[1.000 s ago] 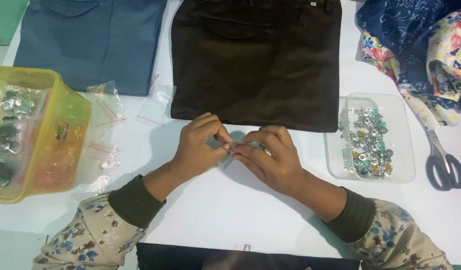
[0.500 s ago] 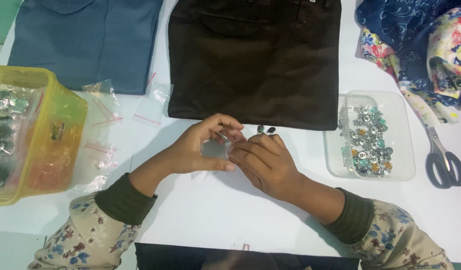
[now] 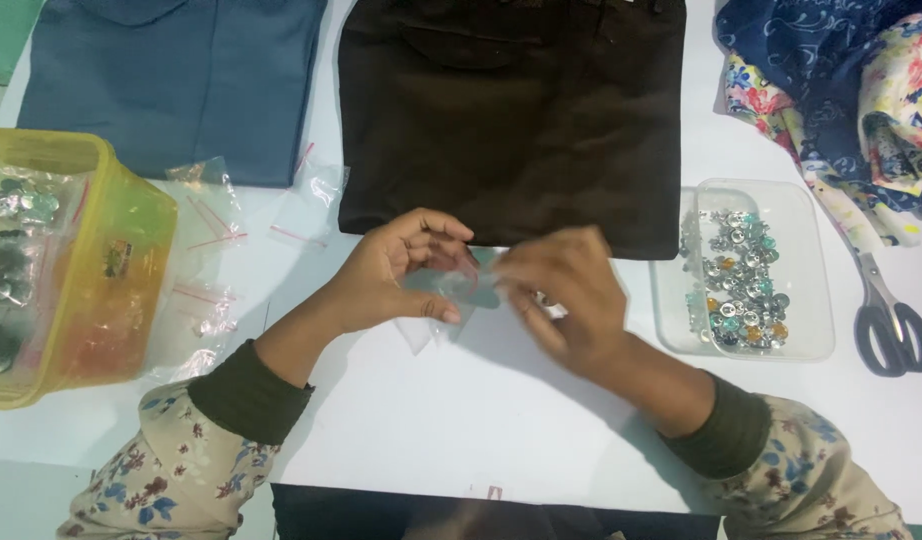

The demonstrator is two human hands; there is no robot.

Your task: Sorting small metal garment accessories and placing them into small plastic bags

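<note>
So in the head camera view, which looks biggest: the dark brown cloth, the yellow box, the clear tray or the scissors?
Largest to smallest:
1. dark brown cloth
2. yellow box, cut off at the edge
3. clear tray
4. scissors

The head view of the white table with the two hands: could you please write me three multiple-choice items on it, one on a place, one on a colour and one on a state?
1. Where do the grey-handled scissors lie?
A. right of the clear plastic tray of small metal buttons
B. inside the yellow translucent plastic tub
C. on the dark brown folded garment

2. What colour is the folded garment at top left?
A. red
B. blue
C. white

3. What do the left hand and right hand hold?
A. nothing
B. the scissors
C. a small clear plastic bag between them

Answers: 1 A, the scissors lie on the table beyond the tray's right edge. 2 B, the cloth is plainly blue. 3 C, both hands' fingers pinch the bag.
</note>
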